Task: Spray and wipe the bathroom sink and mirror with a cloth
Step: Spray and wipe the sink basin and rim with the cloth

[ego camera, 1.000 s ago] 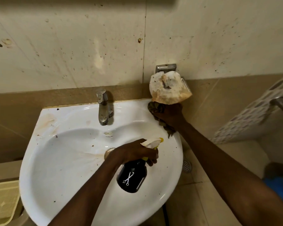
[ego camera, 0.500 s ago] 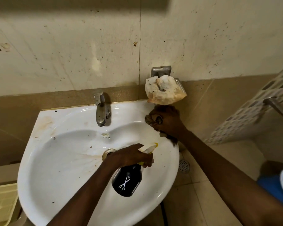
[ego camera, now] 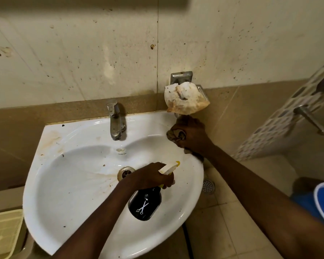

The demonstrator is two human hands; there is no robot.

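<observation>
Both hands are full: your right hand (ego camera: 192,135) grips the cloth (ego camera: 174,134) bunched on the sink (ego camera: 67,212) rim right of the tap (ego camera: 114,122); your left hand (ego camera: 151,177) grips the spray bottle (ego camera: 144,204), nozzle aimed toward the cloth.

No readable words or numbers are showing anywhere. The one clear sign is a white pair of open scissors, printed on the side of the black spray bottle (ego camera: 145,203), which is hanging over the white sink (ego camera: 67,184) (the blades are pointing up and to the right, the handles down and to the left). A small mark or sticker is sitting on the sink's inner wall just below the tap (ego camera: 114,122), but any lettering on it is coming out too small and blurred to read.
</observation>
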